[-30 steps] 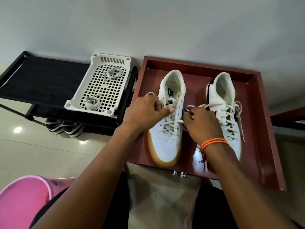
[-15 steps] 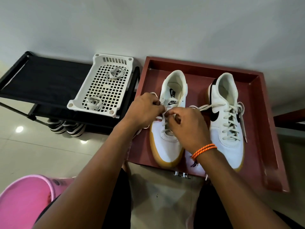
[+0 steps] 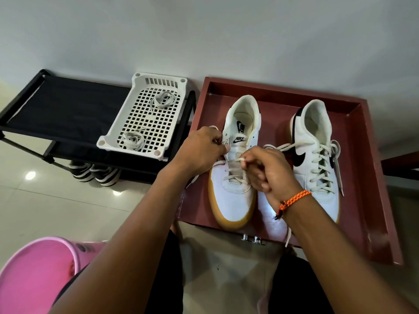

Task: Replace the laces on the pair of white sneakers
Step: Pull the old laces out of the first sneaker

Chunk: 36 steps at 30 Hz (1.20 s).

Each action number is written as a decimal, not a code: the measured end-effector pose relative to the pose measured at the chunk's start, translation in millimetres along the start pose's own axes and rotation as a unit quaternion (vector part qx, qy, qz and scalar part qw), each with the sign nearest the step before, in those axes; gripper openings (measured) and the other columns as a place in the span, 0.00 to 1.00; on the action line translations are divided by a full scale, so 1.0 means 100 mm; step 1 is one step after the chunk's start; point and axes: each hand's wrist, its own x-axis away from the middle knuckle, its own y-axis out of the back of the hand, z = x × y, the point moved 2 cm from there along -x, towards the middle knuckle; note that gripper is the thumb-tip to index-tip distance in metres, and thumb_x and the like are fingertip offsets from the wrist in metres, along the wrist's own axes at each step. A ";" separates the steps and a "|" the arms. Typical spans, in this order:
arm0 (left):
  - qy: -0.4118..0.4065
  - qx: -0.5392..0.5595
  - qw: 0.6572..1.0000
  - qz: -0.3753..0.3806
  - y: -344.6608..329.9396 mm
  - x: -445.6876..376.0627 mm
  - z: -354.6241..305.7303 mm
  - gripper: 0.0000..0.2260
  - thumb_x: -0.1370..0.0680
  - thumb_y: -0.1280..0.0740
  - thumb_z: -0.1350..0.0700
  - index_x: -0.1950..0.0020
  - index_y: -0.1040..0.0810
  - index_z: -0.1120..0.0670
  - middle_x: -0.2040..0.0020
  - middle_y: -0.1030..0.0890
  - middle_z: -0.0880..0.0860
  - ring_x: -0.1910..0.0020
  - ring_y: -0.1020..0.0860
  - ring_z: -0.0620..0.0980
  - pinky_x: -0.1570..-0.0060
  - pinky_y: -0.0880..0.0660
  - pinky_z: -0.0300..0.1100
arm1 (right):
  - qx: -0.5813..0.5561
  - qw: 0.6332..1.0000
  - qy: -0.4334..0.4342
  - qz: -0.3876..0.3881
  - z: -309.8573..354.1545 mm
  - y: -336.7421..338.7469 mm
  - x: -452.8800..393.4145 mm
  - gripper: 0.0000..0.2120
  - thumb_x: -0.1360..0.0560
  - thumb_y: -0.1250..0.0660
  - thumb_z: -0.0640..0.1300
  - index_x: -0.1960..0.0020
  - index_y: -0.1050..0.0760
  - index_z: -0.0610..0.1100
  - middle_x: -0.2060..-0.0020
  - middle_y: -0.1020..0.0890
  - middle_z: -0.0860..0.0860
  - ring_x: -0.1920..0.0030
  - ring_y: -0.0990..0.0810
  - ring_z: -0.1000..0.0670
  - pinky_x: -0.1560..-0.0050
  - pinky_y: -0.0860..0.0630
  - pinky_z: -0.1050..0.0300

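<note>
Two white sneakers with gum soles stand toes toward me in a dark red tray (image 3: 371, 177). The left sneaker (image 3: 233, 200) is partly laced with a cream lace (image 3: 229, 177). My left hand (image 3: 201, 150) pinches one lace end at the shoe's left eyelets. My right hand (image 3: 269, 171), with an orange cord at the wrist, pinches the other lace end over the tongue. The right sneaker (image 3: 315, 155) is laced to the top, its lace ends hanging loose at the side.
A white perforated basket (image 3: 127, 132) holding two coiled laces (image 3: 162, 102) sits on a black fabric shoe rack (image 3: 63, 114). Striped shoes (image 3: 93, 173) lie under the rack. A pink tub (image 3: 34, 275) is at the lower left. A grey wall stands behind.
My right hand moved left from between the shoes onto the left sneaker's tongue, then drew the lace end a little to the right. My left hand stayed at the shoe's left eyelets.
</note>
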 end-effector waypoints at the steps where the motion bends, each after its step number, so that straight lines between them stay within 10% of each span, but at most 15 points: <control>1: -0.001 -0.001 1.000 0.000 0.00 0.00 0.00 0.12 0.18 0.27 0.57 0.54 0.19 0.66 0.63 0.24 0.49 0.67 0.25 0.46 0.63 0.28 0.39 | -0.052 0.998 -0.027 0.001 0.01 0.01 0.01 0.19 0.21 0.39 0.40 0.70 0.27 0.36 0.83 0.40 0.50 0.86 0.45 0.54 0.80 0.48 0.68; 4: 0.001 -0.001 1.000 0.002 -0.02 0.02 -0.02 0.13 0.18 0.27 0.57 0.58 0.22 0.63 0.62 0.25 0.48 0.66 0.25 0.47 0.66 0.30 0.36 | -0.042 0.996 -0.043 -0.059 0.06 0.02 0.00 0.25 0.20 0.37 0.47 0.73 0.31 0.37 0.85 0.38 0.49 0.86 0.44 0.52 0.81 0.46 0.67; 6: 0.000 -0.008 1.000 -0.002 -0.02 0.02 -0.02 0.14 0.19 0.26 0.57 0.60 0.22 0.63 0.63 0.26 0.47 0.67 0.26 0.47 0.66 0.31 0.38 | 0.159 0.977 0.040 -0.136 0.09 0.05 0.01 0.27 0.22 0.34 0.50 0.76 0.29 0.40 0.84 0.32 0.47 0.83 0.35 0.49 0.78 0.36 0.60; 10: 0.005 0.007 1.000 -0.009 0.01 0.01 0.02 0.13 0.21 0.25 0.54 0.60 0.18 0.61 0.61 0.17 0.51 0.62 0.17 0.54 0.56 0.17 0.53 | 0.465 0.817 0.253 -0.227 0.15 0.05 0.10 0.16 0.23 0.32 0.52 0.65 0.25 0.44 0.77 0.28 0.50 0.74 0.30 0.49 0.71 0.37 0.55; 15: 0.013 0.021 1.000 -0.008 0.00 0.01 0.03 0.11 0.22 0.26 0.52 0.61 0.16 0.57 0.65 0.13 0.53 0.64 0.13 0.54 0.50 0.15 0.59 | 0.532 0.742 0.367 -0.177 0.14 -0.08 0.17 0.11 0.19 0.36 0.50 0.43 0.16 0.50 0.71 0.20 0.49 0.68 0.22 0.43 0.66 0.26 0.51; 30: 0.017 0.035 0.999 -0.003 0.00 0.00 0.03 0.12 0.21 0.26 0.54 0.59 0.17 0.61 0.65 0.13 0.54 0.64 0.13 0.55 0.50 0.15 0.60 | 0.440 0.869 0.215 -0.075 -0.03 -0.09 0.03 0.12 0.30 0.34 0.52 0.62 0.16 0.47 0.75 0.21 0.53 0.71 0.22 0.50 0.64 0.21 0.49; 36: 0.028 0.063 0.997 0.018 0.01 0.00 0.03 0.10 0.20 0.26 0.58 0.57 0.16 0.63 0.64 0.13 0.55 0.62 0.12 0.58 0.48 0.15 0.58 | 0.319 0.882 0.242 -0.248 0.20 0.09 0.09 0.18 0.28 0.33 0.45 0.73 0.34 0.43 0.79 0.37 0.53 0.75 0.39 0.55 0.71 0.40 0.54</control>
